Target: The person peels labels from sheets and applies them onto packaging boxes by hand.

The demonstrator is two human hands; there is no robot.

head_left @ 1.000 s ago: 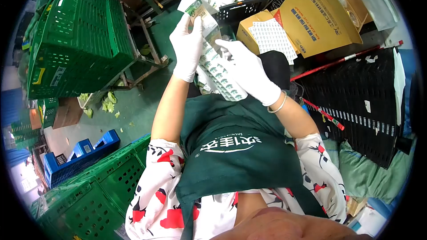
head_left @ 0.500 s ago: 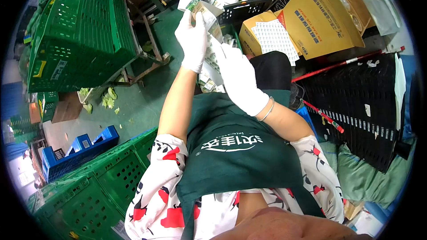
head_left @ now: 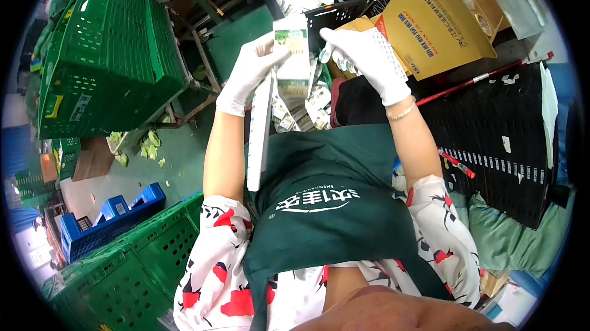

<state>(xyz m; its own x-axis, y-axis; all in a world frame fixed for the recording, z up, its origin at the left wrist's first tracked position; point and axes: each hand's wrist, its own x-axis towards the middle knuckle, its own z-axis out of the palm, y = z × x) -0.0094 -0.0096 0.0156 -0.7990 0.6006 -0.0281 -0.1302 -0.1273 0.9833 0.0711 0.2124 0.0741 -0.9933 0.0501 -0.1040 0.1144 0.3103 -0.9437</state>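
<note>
White-gloved, my left hand (head_left: 255, 70) is closed on a printed label strip (head_left: 291, 54) with a green picture and on a folded sticker sheet (head_left: 259, 140) that hangs down over the apron. To the right, my right hand (head_left: 369, 64), also gloved, has a small round sticker (head_left: 324, 56) at its fingertips, a short way from the strip. Its other fingers are partly hidden. Below the strip, between the hands, lie several printed packs (head_left: 318, 101) in a green crate (head_left: 329, 76).
A black crate (head_left: 335, 11) of packs stands ahead. Beside it are a yellow cardboard box (head_left: 424, 30) and another sticker sheet (head_left: 390, 48). Stacked green crates (head_left: 104, 67) rise at left, black crates (head_left: 491, 140) at right. Cabbage leaves (head_left: 149, 144) lie on the floor.
My right hand has moved away from the sticker sheet to the right, a round sticker now at its fingertips. The sheet now hangs edge-on below my left hand, and the strip faces me.
</note>
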